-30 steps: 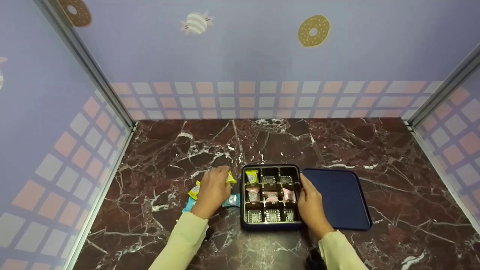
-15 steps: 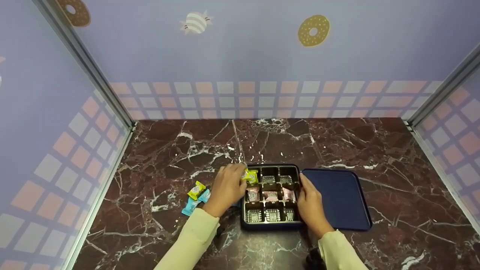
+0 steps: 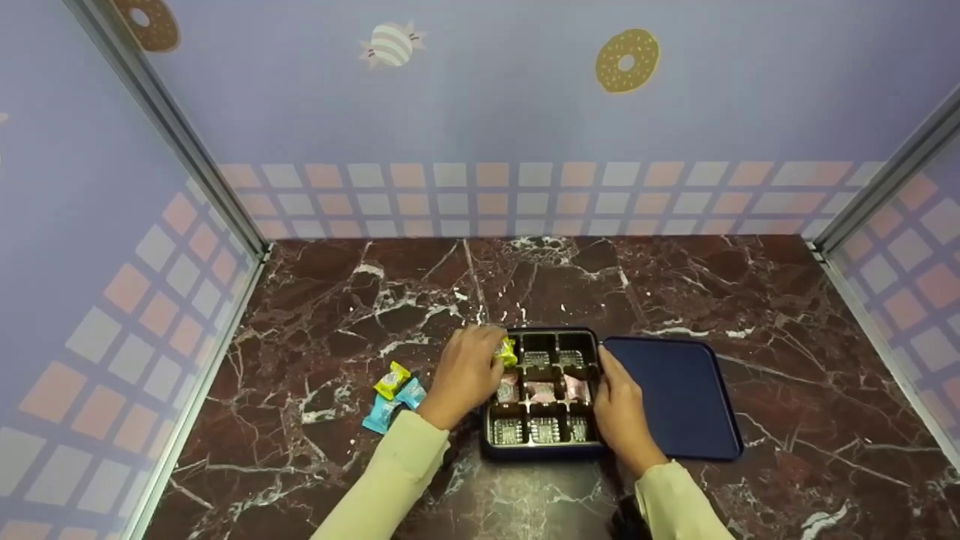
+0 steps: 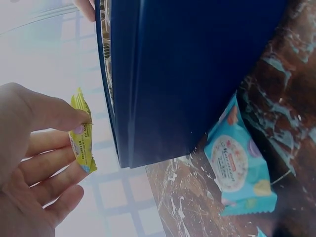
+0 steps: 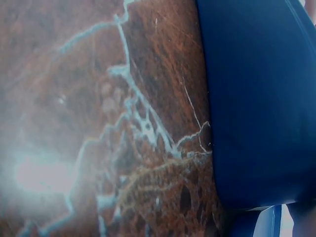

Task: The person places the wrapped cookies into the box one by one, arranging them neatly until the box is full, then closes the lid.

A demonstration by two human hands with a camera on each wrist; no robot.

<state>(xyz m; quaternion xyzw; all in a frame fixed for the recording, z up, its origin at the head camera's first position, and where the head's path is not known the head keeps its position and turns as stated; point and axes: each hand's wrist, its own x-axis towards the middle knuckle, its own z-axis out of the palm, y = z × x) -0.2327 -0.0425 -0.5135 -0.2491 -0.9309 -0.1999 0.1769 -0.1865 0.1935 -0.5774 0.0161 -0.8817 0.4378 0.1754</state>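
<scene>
My left hand (image 3: pixel 466 369) is at the upper left corner of a dark blue candy box (image 3: pixel 544 452). It pinches a yellow-wrapped candy (image 4: pixel 82 131) between thumb and fingers, just beyond the rim in the left wrist view. Another yellow candy was in that corner compartment; fingers now partly cover the spot. Three pink candies (image 3: pixel 541 391) occupy the middle row of the divided insert. My right hand (image 3: pixel 621 405) rests along the box's right side with fingers fairly straight. A blue-wrapped candy (image 4: pixel 237 160) lies against the box's left wall.
Left of the box, a yellow candy (image 3: pixel 391 380) and blue candies (image 3: pixel 380 413) lie in a small group. A dark blue lid (image 3: pixel 682 397) lies flat to the right, beside the right hand. Patterned wall panels enclose the marble-look tabletop (image 3: pixel 360 300).
My left hand took a yellow candy from the tabletop and carried it right to the box's upper left compartment. My right hand stays at the box's right side.
</scene>
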